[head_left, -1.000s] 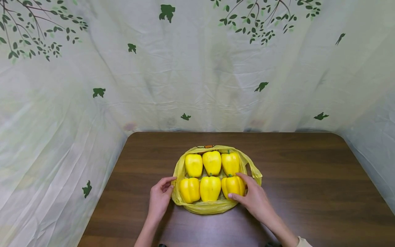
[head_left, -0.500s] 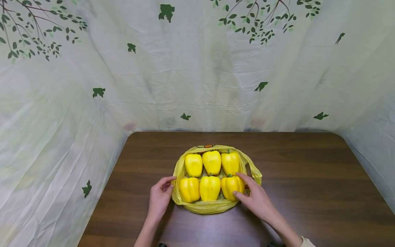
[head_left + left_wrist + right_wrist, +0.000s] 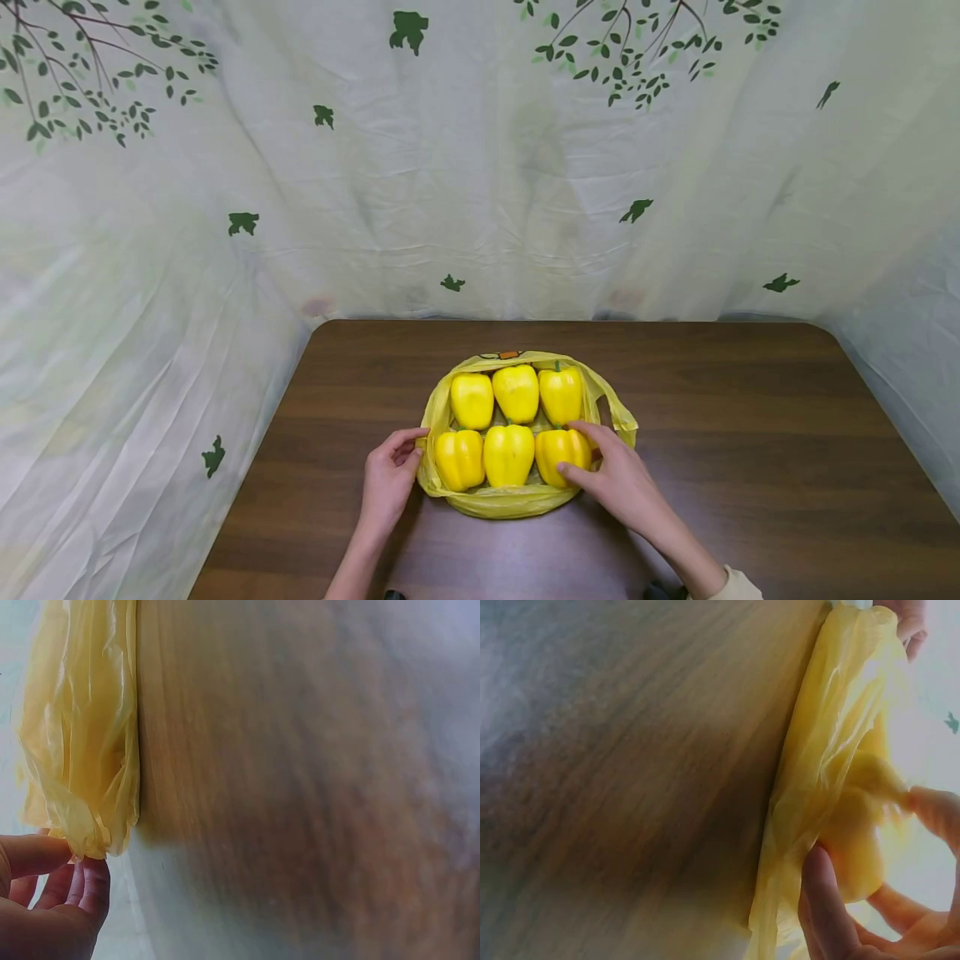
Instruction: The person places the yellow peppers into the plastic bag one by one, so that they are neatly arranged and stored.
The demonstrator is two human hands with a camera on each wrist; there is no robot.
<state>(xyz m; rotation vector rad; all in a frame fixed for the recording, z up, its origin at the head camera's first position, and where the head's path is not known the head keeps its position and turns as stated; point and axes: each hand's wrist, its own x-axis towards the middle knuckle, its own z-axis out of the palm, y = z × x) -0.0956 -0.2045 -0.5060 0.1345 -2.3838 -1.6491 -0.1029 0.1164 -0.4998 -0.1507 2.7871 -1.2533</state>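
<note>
A yellow plastic bag lies on the table with its mouth spread wide. Inside it sit yellow bell peppers in two rows of three. My left hand pinches the bag's left rim between thumb and fingers; the left wrist view shows the gathered plastic at the fingertips. At the front right, my right hand holds a bell pepper, thumb on its near side and fingers at its far side. The right wrist view shows that pepper between thumb and fingers, partly behind the bag's wall.
The brown wooden table extends on both sides of the bag. A pale leaf-printed cloth hangs behind and beside it. A bag handle loop sticks out at the right. A small dark object shows at the bottom edge.
The right thumb has shifted slightly on the front right pepper, and that pepper has moved a little to the left. My left hand has stayed at the bag's rim.
</note>
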